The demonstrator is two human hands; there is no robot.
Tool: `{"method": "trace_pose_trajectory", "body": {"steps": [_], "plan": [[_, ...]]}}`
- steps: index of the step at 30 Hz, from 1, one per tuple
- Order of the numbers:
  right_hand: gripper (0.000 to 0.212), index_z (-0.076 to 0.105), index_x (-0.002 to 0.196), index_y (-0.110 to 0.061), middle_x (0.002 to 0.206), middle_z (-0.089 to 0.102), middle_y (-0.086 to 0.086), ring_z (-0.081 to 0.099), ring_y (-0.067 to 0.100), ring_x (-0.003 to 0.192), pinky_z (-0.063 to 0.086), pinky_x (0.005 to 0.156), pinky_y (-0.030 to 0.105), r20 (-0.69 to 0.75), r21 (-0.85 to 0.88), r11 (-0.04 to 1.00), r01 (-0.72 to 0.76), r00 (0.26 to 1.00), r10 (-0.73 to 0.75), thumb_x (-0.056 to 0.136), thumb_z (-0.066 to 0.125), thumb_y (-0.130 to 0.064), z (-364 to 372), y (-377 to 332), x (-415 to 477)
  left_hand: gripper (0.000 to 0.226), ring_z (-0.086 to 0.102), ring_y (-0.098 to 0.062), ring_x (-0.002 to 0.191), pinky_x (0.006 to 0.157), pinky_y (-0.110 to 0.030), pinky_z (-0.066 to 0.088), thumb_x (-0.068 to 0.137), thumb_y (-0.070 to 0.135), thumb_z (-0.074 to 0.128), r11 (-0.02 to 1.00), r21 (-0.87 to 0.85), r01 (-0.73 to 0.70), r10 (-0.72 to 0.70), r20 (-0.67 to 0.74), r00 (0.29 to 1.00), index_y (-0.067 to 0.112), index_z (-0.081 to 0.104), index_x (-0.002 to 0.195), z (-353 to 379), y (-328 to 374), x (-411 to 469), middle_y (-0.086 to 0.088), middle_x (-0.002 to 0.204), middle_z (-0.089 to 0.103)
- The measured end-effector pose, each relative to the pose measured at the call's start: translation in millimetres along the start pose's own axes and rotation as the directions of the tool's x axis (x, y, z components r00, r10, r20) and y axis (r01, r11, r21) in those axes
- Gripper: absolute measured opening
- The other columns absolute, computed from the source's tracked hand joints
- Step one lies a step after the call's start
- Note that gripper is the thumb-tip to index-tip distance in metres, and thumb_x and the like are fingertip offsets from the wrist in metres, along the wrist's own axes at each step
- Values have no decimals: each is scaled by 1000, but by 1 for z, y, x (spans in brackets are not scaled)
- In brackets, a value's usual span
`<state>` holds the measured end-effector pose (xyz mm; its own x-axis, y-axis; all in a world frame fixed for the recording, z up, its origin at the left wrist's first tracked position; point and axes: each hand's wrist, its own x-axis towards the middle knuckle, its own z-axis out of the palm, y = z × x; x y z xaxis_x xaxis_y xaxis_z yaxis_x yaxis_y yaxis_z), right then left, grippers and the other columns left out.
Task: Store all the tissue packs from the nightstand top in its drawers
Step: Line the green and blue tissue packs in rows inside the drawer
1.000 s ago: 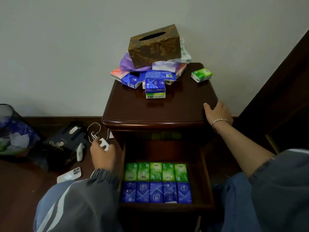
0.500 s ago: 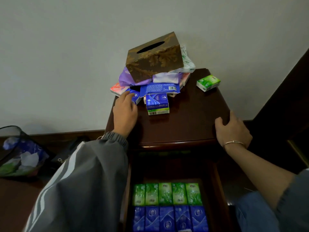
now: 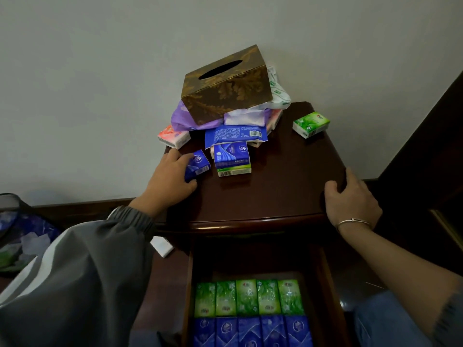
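Note:
On the dark wooden nightstand top lies a heap of tissue packs under a brown tissue box. My left hand grips a small blue tissue pack at the heap's front left. Beside it a blue pack sits on a green-edged one, with a flat blue pack behind and a pink pack at the left. A green pack lies alone at the right. My right hand rests on the top's right edge. The open drawer below holds rows of green and blue packs.
A grey wall stands right behind the nightstand. A mesh bin with wrappers sits on the floor at the left, and a small white object lies beside the nightstand. Dark wooden furniture rises at the right.
My left hand rose from the floor to the nightstand top and closed on the small blue pack, drawing it away from the heap. My right hand stayed on the right edge.

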<state>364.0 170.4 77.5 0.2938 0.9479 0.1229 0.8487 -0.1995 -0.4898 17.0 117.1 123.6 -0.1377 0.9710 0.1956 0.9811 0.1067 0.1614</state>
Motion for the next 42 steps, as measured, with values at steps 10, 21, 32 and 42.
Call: {"method": "trace_pose_trajectory", "body": {"steps": [10,21,32,42], "plan": [[59,36,142,-21,136,51,11,54,36,114,45,88,46,-19,26,999,-24,1000,25,88,38,-42,-1,-3,-3,52,56,-32,104,84,-38,44,72,16,76,974,-181,135,-134,15,991,9,51,116,-4,-4,1,-16,117,58],[58,38,141,-20,133,53,12,56,35,111,46,84,45,-32,54,998,-33,999,35,88,38,-41,0,-3,-5,62,48,-20,112,90,-22,36,75,11,76,930,-363,-53,1,-141,990,6,49,131,-40,34,5,-15,125,49],[57,41,139,-20,133,55,9,57,32,110,47,81,43,-66,77,996,-34,997,39,86,40,-41,3,-1,-5,77,49,-26,122,104,-49,37,78,58,65,982,101,-160,138,198,971,16,35,135,-18,76,56,-8,140,47],[56,41,140,-19,134,54,10,57,34,111,47,83,44,-41,81,996,-29,999,33,87,40,-39,1,-1,-5,68,56,-38,103,84,-47,46,71,50,75,885,-264,383,-444,-233,865,10,48,119,-24,28,-9,-17,114,59]]}}
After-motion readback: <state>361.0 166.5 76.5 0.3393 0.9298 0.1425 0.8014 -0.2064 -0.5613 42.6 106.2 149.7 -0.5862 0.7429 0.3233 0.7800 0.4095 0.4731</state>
